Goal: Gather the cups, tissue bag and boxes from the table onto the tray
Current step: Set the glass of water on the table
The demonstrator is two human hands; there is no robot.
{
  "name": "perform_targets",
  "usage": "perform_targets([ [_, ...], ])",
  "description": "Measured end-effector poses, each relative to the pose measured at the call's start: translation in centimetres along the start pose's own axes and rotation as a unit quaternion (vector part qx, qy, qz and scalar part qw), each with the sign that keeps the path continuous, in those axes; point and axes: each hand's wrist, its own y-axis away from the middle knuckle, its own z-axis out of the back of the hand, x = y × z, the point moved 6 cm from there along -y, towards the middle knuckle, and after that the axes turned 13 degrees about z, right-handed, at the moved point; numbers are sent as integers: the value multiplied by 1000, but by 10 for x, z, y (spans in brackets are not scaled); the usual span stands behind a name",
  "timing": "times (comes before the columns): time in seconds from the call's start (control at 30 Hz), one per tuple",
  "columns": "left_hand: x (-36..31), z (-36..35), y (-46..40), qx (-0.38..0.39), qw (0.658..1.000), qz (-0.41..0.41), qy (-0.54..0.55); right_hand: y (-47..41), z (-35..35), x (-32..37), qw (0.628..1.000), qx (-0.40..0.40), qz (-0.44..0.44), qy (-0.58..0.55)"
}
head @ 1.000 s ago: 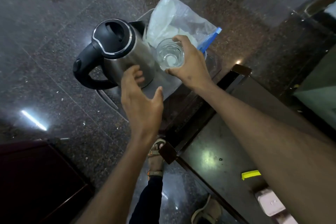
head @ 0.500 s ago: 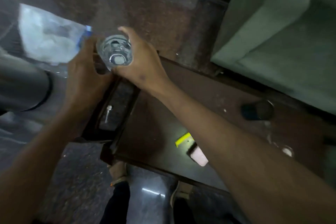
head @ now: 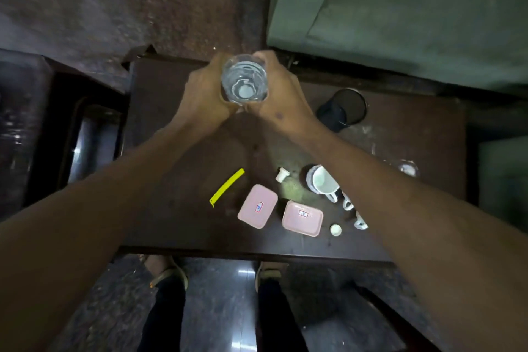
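A clear drinking glass [head: 244,80] is held upright above the far side of the dark wooden table [head: 177,134]. My left hand [head: 204,98] and my right hand [head: 281,100] both grip it, one on each side. Two pink boxes [head: 257,206] [head: 303,218] lie near the table's front edge. A white mug [head: 323,180] lies on its side beside them, and more white cup handles [head: 360,221] show past my right forearm. Another clear glass [head: 408,168] stands at the right. The tray and the tissue bag are out of view.
A black mesh cup [head: 343,108] stands at the table's back right. A yellow strip [head: 227,187] and two small white caps [head: 282,174] [head: 335,229] lie on the table. A green sofa [head: 400,14] is behind the table, a dark cabinet [head: 25,128] to the left.
The view swung right, from the kettle and tissue bag to the table. The glass came along in my right hand, and my left hand has now closed on it too.
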Motion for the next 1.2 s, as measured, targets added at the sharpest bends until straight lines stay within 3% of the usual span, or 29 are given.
perform_targets([
  [0.4,-12,-99,-24,98,992,-21,-82,37,-2,-99,995,-24,-82,47],
  [0.93,-14,-102,-23,107,989,2,-99,38,-1,-100,994,8,-97,55],
  [1.2,-22,-79,-23,101,991,-8,-87,44,23,-93,997,13,-54,61],
])
